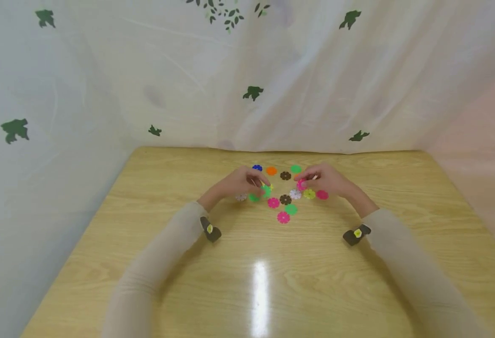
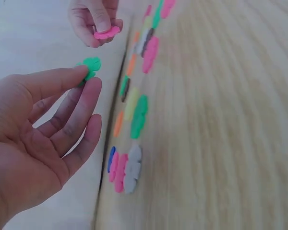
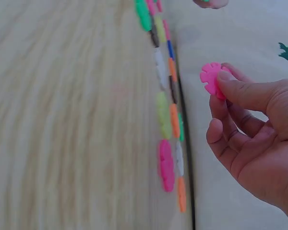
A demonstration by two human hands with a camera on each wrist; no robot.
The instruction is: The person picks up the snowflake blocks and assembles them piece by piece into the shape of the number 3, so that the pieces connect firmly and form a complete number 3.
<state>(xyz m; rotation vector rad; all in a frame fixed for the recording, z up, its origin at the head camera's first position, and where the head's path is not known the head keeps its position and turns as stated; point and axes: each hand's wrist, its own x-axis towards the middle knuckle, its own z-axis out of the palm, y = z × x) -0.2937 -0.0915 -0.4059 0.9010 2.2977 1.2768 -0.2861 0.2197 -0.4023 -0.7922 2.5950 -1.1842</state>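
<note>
My left hand (image 1: pixel 240 182) pinches a green notched plastic disc (image 2: pixel 91 67) between thumb and fingertips, above the tabletop. Facing it, my right hand (image 1: pixel 329 180) holds a pink notched disc (image 3: pixel 211 78) by its edge, thumb on its face. The two discs are apart. Below and around the hands, more flat notched discs lie on the table: a brown disc (image 1: pixel 285 200), a white disc (image 1: pixel 295 194), a yellow disc (image 1: pixel 309 194), an orange disc (image 1: pixel 271 171) and a blue disc (image 1: pixel 257 167). Some discs are partly hidden behind the hands in the head view.
The wooden table (image 1: pixel 298 281) stretches toward the front, with a bright light reflection on it. Behind its far edge hangs a pale curtain (image 1: pixel 197 94) with green leaf-like prints. A pink disc (image 1: pixel 283 217) lies closest to the front.
</note>
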